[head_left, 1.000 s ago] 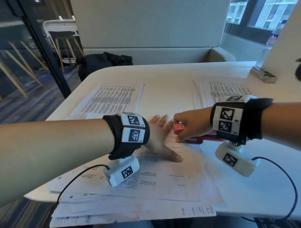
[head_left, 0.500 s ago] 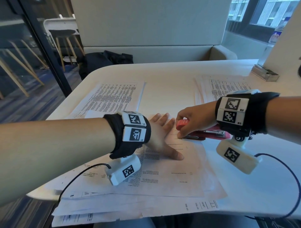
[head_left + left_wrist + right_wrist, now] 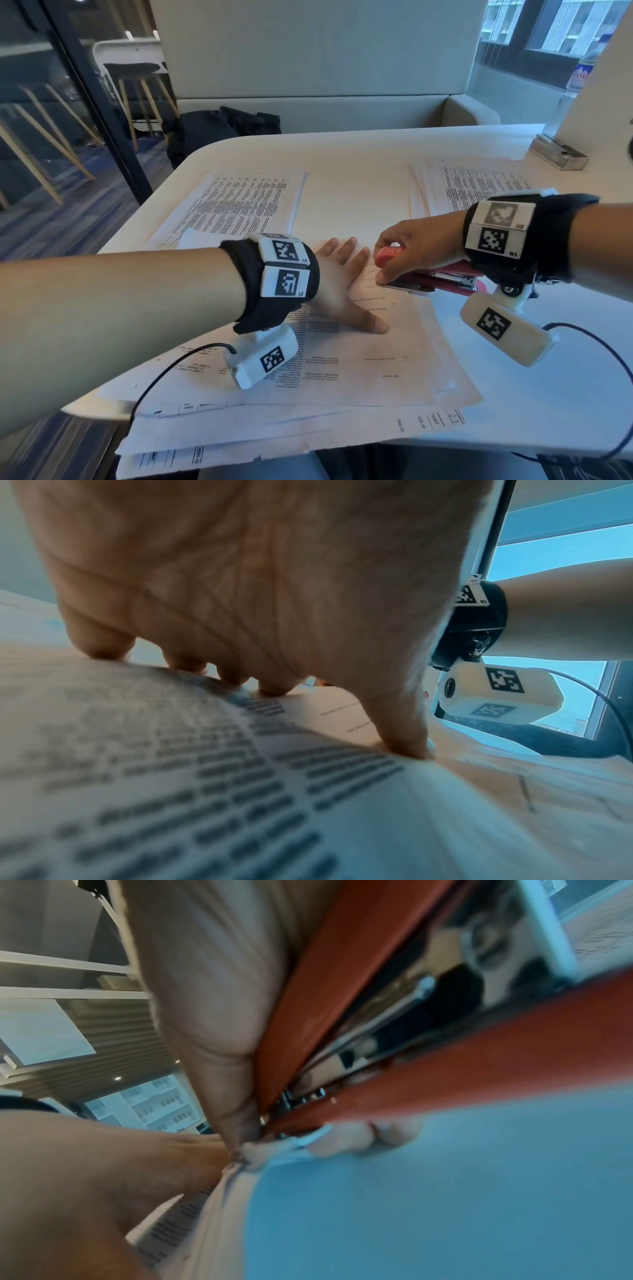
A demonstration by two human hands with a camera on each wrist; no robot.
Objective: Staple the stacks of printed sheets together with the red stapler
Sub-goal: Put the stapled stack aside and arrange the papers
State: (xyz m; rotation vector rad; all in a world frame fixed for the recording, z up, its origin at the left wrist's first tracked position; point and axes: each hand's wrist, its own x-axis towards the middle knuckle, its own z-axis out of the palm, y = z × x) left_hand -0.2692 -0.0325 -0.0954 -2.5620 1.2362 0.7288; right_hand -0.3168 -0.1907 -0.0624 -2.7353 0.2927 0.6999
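Observation:
A stack of printed sheets [image 3: 359,363] lies at the near edge of the white table [image 3: 359,161]. My left hand [image 3: 339,287] lies flat on it, fingers spread and pressing the paper [image 3: 171,777]. My right hand [image 3: 414,250] grips the red stapler [image 3: 442,279] from above, thumb at its front end. The stapler's mouth sits over the stack's far right corner. In the right wrist view the red stapler [image 3: 445,1064] has its upper arm raised off its base, paper edge at its tip.
Another printed stack [image 3: 236,209] lies at the far left of the table, and a third [image 3: 472,188] at the far right. A small metal box [image 3: 558,156] stands at the right rear. A dark bag [image 3: 219,133] rests on the bench behind.
My right hand has risen slightly and the stapler's top has lifted off the paper after being pressed down. My left hand stays flat on the stack.

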